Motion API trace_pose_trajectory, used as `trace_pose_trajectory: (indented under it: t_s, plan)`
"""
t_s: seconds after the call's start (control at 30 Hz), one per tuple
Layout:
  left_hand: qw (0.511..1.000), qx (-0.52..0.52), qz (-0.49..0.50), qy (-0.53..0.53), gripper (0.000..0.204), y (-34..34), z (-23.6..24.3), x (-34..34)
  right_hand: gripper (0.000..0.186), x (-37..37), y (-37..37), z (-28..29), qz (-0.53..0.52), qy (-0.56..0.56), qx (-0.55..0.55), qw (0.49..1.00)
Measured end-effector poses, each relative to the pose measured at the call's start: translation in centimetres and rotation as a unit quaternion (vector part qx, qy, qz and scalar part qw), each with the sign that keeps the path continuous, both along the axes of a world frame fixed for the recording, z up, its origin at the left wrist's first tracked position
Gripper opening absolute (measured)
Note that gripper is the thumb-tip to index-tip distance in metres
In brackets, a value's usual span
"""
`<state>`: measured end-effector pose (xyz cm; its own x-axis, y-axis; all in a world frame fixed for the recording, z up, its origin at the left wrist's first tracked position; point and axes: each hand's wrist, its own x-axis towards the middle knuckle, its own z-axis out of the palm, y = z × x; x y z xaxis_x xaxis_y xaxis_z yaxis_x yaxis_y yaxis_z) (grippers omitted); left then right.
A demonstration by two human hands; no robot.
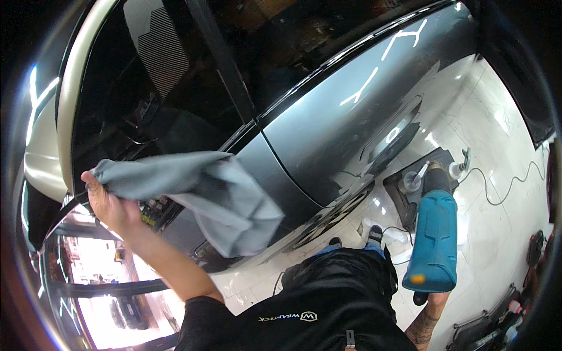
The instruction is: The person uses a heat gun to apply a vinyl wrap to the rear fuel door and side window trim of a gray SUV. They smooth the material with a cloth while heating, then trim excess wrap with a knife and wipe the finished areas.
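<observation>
A grey cloth [199,181] hangs from my left hand [111,207], its fingers closed on one corner. The loose end spreads to the right, in front of the car's dark window and the grey body panel [234,161] below it. My right hand [436,298] grips a teal heat gun [434,240] by its lower part, away from the car. The tool's body hides most of those fingers. Its dark nozzle [436,178] points away from me, over a dark low stand.
The dark stand [397,192] holds a clear cup [412,181] and a white bottle [456,170]. A grey cord [497,202] curls across the pale tiled floor [480,240]. Dark equipment [483,327] lies at the lower right. The car's wheel [333,225] is near my feet.
</observation>
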<state>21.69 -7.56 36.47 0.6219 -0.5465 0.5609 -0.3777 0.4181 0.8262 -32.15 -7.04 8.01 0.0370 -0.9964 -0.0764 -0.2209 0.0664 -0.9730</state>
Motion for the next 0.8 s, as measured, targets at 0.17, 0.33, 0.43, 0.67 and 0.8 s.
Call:
trace_pose_trajectory:
  t_s: [0.17,0.33,0.43,0.67,0.8]
  plan:
    - [0.952,0.241,-0.19,-0.014,0.015,3.7,0.5,-6.4,0.052,-1.7,-1.1,-1.2,-0.064,-0.076,0.062,0.993]
    - [0.876,0.409,-0.093,-0.24,0.021,5.7,3.1,-9.6,0.074,0.2,-8.3,2.5,0.194,-0.318,0.135,0.918]
    - [0.731,0.525,-0.052,-0.433,0.033,5.9,2.7,-9.8,0.083,6.8,-9.0,9.0,0.169,-0.482,0.074,0.857]
    - [0.643,0.435,0.165,-0.609,0.02,6.1,3.4,-3.3,0.097,14.5,-12.3,12.8,0.349,-0.635,0.054,0.687]
    - [0.576,0.431,0.166,-0.675,0.023,6.7,4.3,1.3,0.097,17.9,-11.5,14.9,0.329,-0.655,0.036,0.68]
